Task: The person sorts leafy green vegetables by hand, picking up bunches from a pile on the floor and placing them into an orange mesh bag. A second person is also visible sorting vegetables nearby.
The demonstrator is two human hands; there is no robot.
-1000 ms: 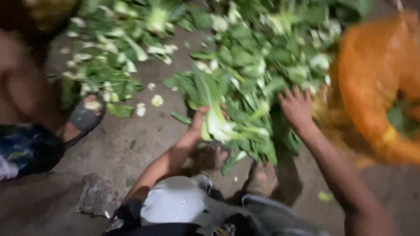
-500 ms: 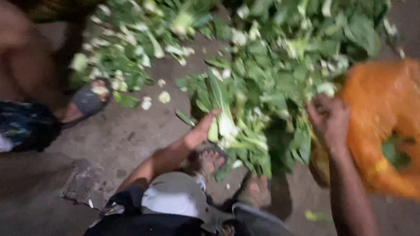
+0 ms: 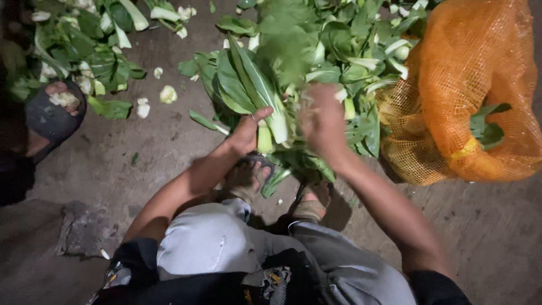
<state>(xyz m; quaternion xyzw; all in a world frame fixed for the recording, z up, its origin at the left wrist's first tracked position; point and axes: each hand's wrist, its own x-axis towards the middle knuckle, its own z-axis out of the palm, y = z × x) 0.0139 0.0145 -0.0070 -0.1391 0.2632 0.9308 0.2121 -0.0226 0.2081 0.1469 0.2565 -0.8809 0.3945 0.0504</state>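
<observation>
**Both hands on a bunch of leafy greens**

The left hand [image 3: 247, 131] is closed around the pale stalks of a bunch of greens [image 3: 248, 90], held just above the floor [image 3: 147, 164]. The right hand [image 3: 323, 121], blurred, presses the same bunch; its grip cannot be told. Behind, the pile of greens [image 3: 350, 39] is large, while the orange mesh sack [image 3: 468, 90] beside it seems partly filled, so much appears left.

Leafy greens [image 3: 248, 85] between scattered trimmings [image 3: 96, 62] and mesh sack [image 3: 474, 85], right.

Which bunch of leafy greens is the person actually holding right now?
The white-stemmed bunch of greens at centre, gripped by the left hand and right hand; the other greens lie loose on the ground.
</observation>
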